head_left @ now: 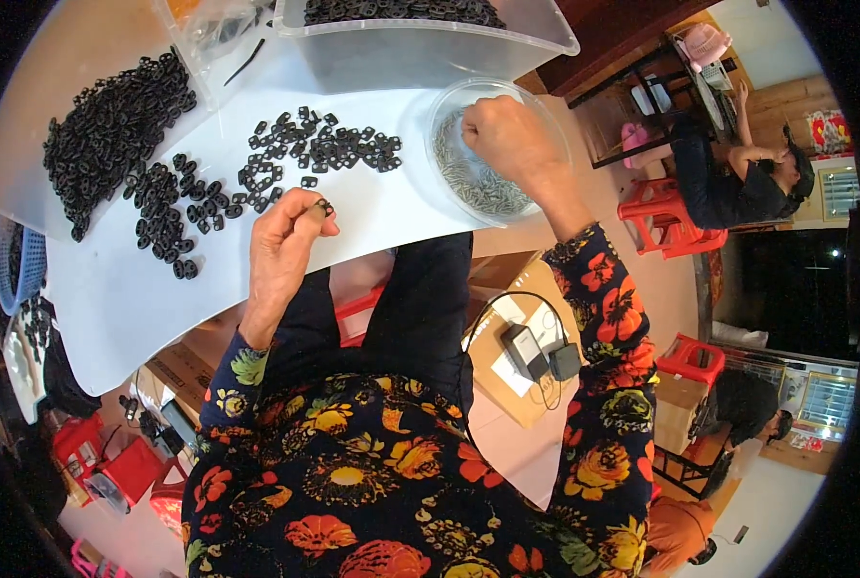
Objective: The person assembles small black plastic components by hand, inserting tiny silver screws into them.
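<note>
Left hand pinches a black plastic piece left of the round clear-plastic bowl; right hand, grip hidden, apparently picking, must separate silver pins.

You pinch one small black piece at the fingertips of your left hand, to the left of the round clear tub and nearer you; your fingers partly hide it. Slim silvery pins lie jumbled across the tub's bottom, under your closed right hand; whether that hand grips any cannot be seen. Left of the tub, loose black two-holed pieces lie scattered, mostly flat, some touching. Farther left of it, more black pieces crowd together, some overlapping.
</note>
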